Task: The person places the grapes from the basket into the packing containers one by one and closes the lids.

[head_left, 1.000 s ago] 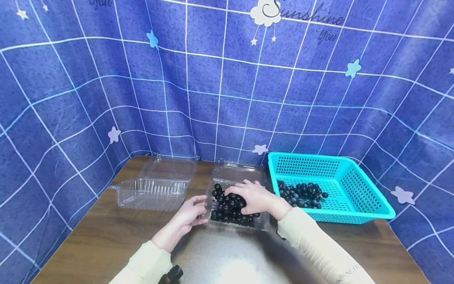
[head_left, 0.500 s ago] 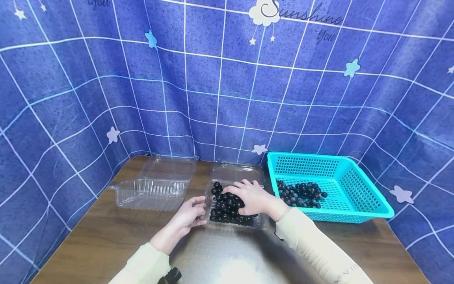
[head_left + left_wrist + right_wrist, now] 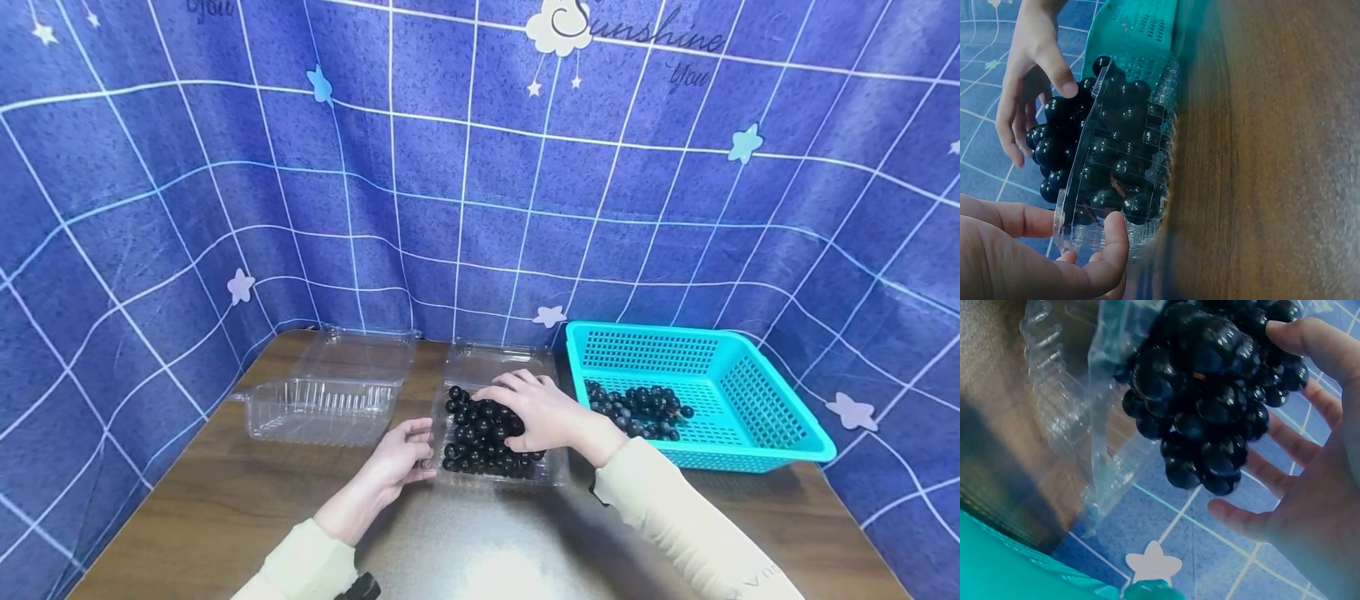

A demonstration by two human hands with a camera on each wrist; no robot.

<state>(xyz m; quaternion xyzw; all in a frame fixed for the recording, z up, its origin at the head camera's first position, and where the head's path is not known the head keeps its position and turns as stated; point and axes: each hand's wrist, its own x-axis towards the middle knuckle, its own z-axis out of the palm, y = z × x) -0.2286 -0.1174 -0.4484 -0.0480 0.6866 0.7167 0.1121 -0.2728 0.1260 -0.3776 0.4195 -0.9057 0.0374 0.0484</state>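
A pile of black grapes (image 3: 480, 437) heaps above the rim of a clear plastic clamshell box (image 3: 555, 475), whose lid (image 3: 498, 362) lies back behind it. My left hand (image 3: 401, 457) holds the box by its left end. In the left wrist view, a finger of the left hand (image 3: 1035, 250) meets the rim and another digit lies against the side wall. My right hand (image 3: 540, 412) rests over the right part of the grapes. Its fingers (image 3: 1291, 440) spread loosely along the bunch in the right wrist view, with the thumb (image 3: 1291, 337) against the upper grapes.
To the right stands a turquoise plastic basket (image 3: 757, 417) with more black grapes (image 3: 637, 412) in its left part. Left of my left hand, a second clear box (image 3: 318, 417) sits with its lid raised. The wooden table (image 3: 225, 500) ends at a blue curtain (image 3: 420, 167).
My right hand has shifted slightly up and back over the grapes, showing more of them in front of it. My left hand stays at the box's left end.
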